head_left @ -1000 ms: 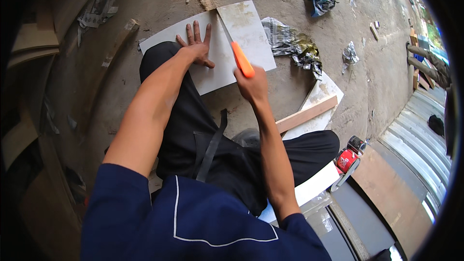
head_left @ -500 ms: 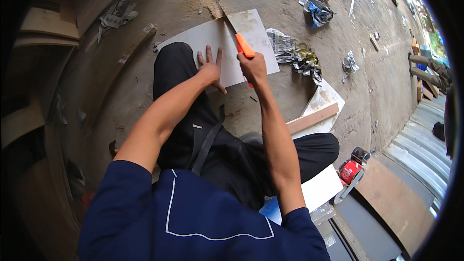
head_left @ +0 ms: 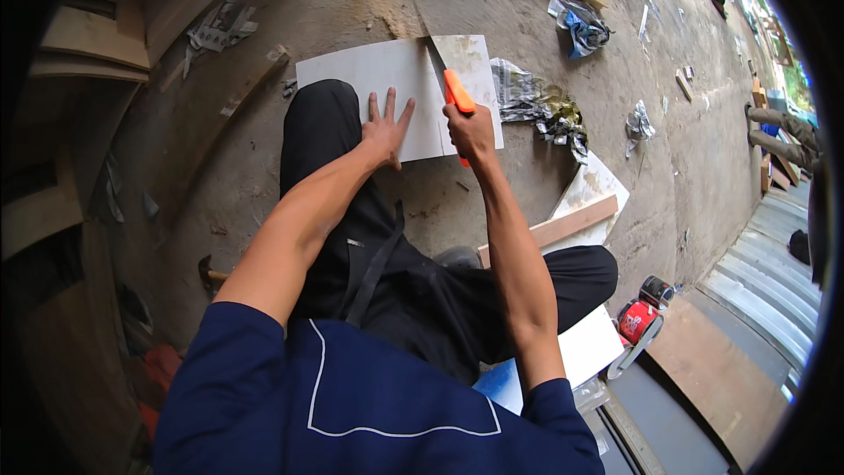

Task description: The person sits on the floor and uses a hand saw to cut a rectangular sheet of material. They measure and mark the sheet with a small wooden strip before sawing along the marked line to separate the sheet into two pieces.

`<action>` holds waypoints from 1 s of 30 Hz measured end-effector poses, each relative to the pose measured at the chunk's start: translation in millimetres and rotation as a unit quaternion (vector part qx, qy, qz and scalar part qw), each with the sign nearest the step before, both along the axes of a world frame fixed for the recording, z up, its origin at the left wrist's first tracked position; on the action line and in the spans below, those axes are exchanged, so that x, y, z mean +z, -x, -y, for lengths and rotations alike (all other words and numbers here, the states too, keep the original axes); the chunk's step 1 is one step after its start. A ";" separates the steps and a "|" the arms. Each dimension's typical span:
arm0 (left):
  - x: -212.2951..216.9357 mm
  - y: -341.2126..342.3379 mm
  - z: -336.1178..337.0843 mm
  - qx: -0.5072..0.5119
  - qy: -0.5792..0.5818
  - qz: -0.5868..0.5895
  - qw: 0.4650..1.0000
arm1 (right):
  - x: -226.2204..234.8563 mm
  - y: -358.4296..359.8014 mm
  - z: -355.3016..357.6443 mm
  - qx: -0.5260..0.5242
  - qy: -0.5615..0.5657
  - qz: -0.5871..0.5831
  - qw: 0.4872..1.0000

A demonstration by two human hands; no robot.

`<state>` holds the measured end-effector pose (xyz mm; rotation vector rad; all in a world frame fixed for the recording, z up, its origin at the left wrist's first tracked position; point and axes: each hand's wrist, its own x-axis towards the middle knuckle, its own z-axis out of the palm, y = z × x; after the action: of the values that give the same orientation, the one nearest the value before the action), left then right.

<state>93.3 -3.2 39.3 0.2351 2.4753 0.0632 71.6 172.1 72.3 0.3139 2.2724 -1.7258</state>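
Note:
A white board (head_left: pixel 338 66) lies in front of me, its near left part beside my raised knee. My left hand (head_left: pixel 385 132) rests on it, palm down with the fingers spread. An orange-handled handsaw (head_left: pixel 457 92) is gripped in my right hand (head_left: pixel 472 132). The saw's blade crosses the board's far edge and its tip points away from me. A thin dark line runs through the board near the blade. The board's right part has brownish smudges.
Sawdust (head_left: pixel 397 22) lies beyond the board. Crumpled foil-like wrapping (head_left: pixel 536 97) is to its right. A wood strip (head_left: pixel 571 222) rests on a white offcut. A hammer (head_left: pixel 209 274) is at left, red and black cans (head_left: pixel 639 318) at right. Another person's legs (head_left: pixel 782 127) stand far right.
The board has turned slightly clockwise, its far right corner now closer to me. My left hand still lies flat on it. The saw and right hand have shifted a little to the right.

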 end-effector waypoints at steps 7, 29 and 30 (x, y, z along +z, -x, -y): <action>13.8 49.3 -2.1 0.020 -0.020 0.017 0.999 | 8.1 -7.5 13.6 -0.008 -0.093 -0.055 0.994; 13.5 94.2 -5.8 0.062 0.014 0.038 0.997 | 11.4 13.6 25.0 -0.045 -0.090 -0.030 0.994; 13.1 93.3 -1.0 0.061 0.023 0.038 0.997 | 14.9 -0.5 24.1 -0.037 -0.088 -0.018 0.995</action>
<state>0.0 -2.2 52.4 0.0597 2.4098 0.0645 72.1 148.0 87.2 0.4097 2.4738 -1.5802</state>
